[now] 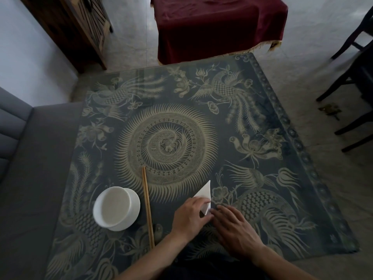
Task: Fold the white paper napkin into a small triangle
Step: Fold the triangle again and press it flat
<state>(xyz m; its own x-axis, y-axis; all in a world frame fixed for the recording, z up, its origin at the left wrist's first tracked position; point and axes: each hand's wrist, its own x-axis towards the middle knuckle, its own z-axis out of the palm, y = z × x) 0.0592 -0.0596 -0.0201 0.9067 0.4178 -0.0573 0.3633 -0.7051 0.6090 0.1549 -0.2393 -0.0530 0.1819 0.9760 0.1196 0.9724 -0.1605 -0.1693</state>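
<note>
White paper napkin [204,194], already folded into a narrow triangle, lies on the tabletop [272,122] just to the right of a pair of chopsticks [148,207], its sharp tip pointing away from the person. The left hand [190,216] rests over the napkin's near end, fingers curled down onto the paper and holding it against the surface. The right hand [235,225] lies flat beside it, on the side away from the chopsticks, fingers straight and pointing toward the napkin's near corner, the fingertips touching or almost touching the paper; which of the two cannot be told.

The chopsticks lie side by side, running from the near edge toward the middle of the tabletop. On their other side, just beside them, stands a white bowl [116,209], tilted or stacked on a second white piece. The tabletop is dark, with pale phoenix and flower patterns under glass. Beyond its far edge stands a table draped in dark red cloth [218,27].
</note>
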